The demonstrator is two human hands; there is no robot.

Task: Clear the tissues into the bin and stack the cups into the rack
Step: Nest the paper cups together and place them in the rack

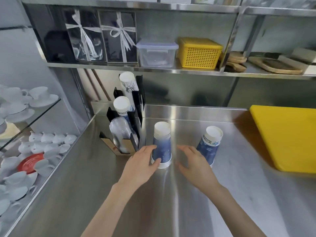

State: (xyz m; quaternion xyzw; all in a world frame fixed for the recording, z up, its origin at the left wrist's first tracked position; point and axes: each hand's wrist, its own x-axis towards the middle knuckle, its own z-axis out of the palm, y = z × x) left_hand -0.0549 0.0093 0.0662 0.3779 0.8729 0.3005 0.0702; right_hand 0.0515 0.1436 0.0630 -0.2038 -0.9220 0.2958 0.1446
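Two blue and white paper cups stand upside down on the steel counter point(171, 211). My left hand point(142, 165) wraps the base of the nearer cup point(162, 144), thumb and fingers on its left side. My right hand point(194, 164) hovers with fingers spread between that cup and the second cup point(209, 147), partly covering the second cup's lower left; whether it touches is unclear. A black cup rack point(136, 106) stands at the counter's back left, holding inverted cup stacks point(121, 106) and a clear plastic stack point(120, 132). No tissues or bin are in view.
A yellow cutting board point(287, 137) lies at the right of the counter. The shelf above carries a clear lidded box point(156, 53), a yellow basket point(199, 53) and ribboned bags point(102, 36). A glass cabinet with white crockery point(25, 151) borders the left edge.
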